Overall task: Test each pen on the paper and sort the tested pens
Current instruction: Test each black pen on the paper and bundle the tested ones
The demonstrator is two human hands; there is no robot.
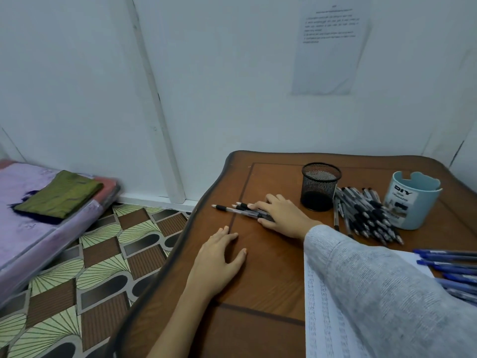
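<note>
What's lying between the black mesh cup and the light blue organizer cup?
A heap of black-grip pens lies on the table between them, seen in the head view.
</note>
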